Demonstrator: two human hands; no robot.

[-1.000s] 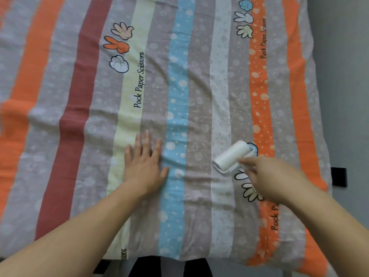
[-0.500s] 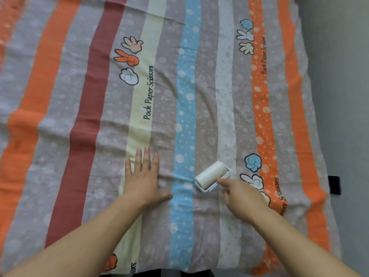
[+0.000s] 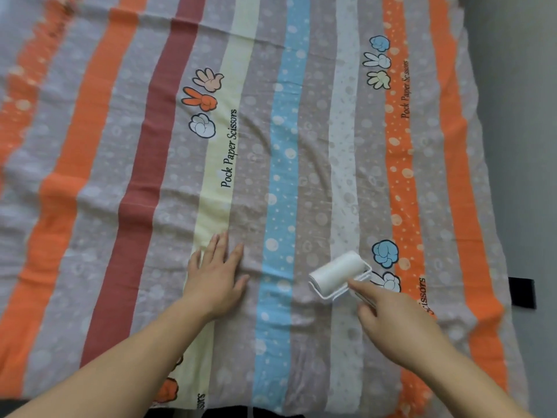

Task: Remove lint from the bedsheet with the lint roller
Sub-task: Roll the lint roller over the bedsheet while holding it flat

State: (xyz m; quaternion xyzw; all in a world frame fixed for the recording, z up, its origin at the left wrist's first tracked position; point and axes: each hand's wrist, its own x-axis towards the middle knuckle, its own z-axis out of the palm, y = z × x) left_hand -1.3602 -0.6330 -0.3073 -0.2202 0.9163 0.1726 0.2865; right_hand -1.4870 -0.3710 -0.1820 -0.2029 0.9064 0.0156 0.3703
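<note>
Gripping roller [image 3: 337, 271] handle with right hand [image 3: 394, 324], fingers [image 3: 366, 315] curled, roll just far-left of them; pressing sheet [image 3: 301, 146] with flat left hand [image 3: 215, 282].

Striped fabric bedsheet [image 3: 301, 176]: orange, maroon, pale-yellow, sky-blue, white and taupe stripes, pale dots, cartoon hand prints.
White cylindrical lint roller [image 3: 337, 271]: plain white, white frame.

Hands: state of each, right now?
Left hand: open, flat on the bedsheet.
Right hand: closed, holding the lint roller by its handle.
</note>
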